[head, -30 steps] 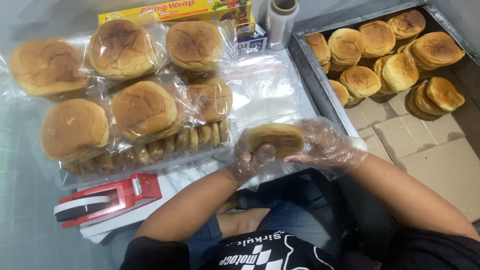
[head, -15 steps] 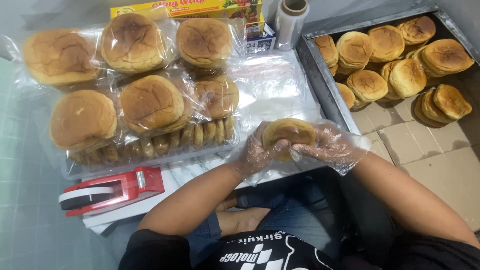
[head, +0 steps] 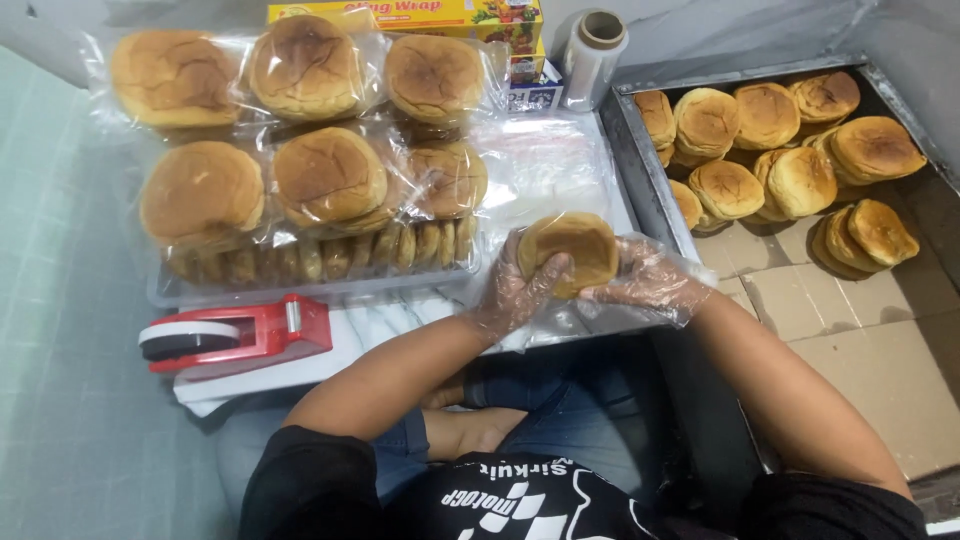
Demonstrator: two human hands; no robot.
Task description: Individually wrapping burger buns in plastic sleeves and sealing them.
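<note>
Holding one round bun (head: 568,250) between them, the left hand (head: 515,290) and right hand (head: 650,283), both in thin clear gloves, keep a closed grip on it above the white surface (head: 400,310), apparently over clear plastic film, beside wrapped buns (head: 325,175).

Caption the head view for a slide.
Gloved left hand and right hand hold a bun beside wrapped buns.
</note>
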